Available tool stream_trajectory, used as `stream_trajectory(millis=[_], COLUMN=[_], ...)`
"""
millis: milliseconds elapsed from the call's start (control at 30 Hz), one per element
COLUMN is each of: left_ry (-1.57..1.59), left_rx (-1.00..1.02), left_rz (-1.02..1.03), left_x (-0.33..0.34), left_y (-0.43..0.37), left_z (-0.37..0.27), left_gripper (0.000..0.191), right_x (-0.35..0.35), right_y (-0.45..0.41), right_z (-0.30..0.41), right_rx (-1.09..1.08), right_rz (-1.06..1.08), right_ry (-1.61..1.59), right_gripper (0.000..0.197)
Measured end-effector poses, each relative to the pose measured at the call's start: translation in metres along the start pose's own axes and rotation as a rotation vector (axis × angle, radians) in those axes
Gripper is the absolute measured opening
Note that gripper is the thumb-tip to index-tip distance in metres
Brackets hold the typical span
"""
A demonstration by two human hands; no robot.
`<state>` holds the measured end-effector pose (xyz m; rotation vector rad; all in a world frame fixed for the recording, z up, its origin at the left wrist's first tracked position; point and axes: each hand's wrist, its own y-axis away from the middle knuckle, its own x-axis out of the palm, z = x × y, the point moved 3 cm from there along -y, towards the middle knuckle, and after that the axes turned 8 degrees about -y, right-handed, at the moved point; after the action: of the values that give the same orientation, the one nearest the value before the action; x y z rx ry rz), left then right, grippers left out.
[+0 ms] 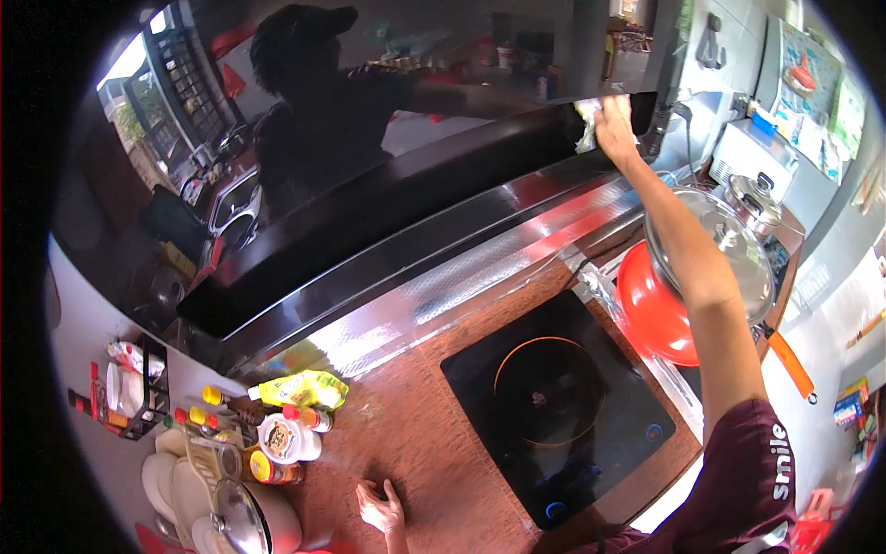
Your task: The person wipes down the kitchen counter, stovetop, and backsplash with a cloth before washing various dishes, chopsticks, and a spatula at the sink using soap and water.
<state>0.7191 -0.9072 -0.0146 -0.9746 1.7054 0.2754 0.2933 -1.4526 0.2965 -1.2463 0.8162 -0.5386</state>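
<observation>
My right hand presses a crumpled white cloth or tissue against the right end of the black, glossy range hood, with the arm stretched up over the counter. The hood's shiny front shows a dark reflection of a person in a cap. Low in the view, my left hand rests on the reddish-brown countertop, fingers apart and holding nothing. Between the two arms lies a black glass cooktop with an orange ring mark.
Seasoning bottles, a white tub and a yellow squeeze pouch stand at the left, above a lidded pot. Under my right arm are a red bowl, a large glass lid and an orange-handled pan.
</observation>
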Motion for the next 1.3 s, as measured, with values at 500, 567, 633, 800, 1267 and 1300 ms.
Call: stream_trajectory(millis=[500,567,633,800,1267,1300], left_ry=[0.029,0.008,0.021,0.003,-0.007,0.015], left_rx=[-0.024,-0.011,0.005,0.016,0.044,0.080], left_rz=[0.042,0.049,0.048,0.040,-0.037,-0.079], left_x=[-0.020,-0.023,-0.021,-0.016,-0.025,-0.015], left_y=[-0.001,-0.001,-0.002,-0.001,0.003,0.003], left_z=[-0.005,-0.006,-0.009,-0.011,0.003,-0.001], left_gripper=[0.033,0.033,0.033,0.033,0.028,0.027], right_x=[0.066,0.067,0.070,0.067,0.051,0.046], right_y=[0.000,0.006,0.006,0.005,-0.008,-0.012], right_z=[0.326,0.369,0.394,0.437,0.277,0.255], right_rx=[-0.098,-0.262,-0.271,-0.400,-0.645,-0.872], right_rz=[-0.014,0.442,0.418,0.483,1.290,1.139], right_ry=[0.150,0.371,0.076,-0.474,-1.028,-0.806], right_gripper=[0.011,0.011,0.013,0.021,0.037,0.036])
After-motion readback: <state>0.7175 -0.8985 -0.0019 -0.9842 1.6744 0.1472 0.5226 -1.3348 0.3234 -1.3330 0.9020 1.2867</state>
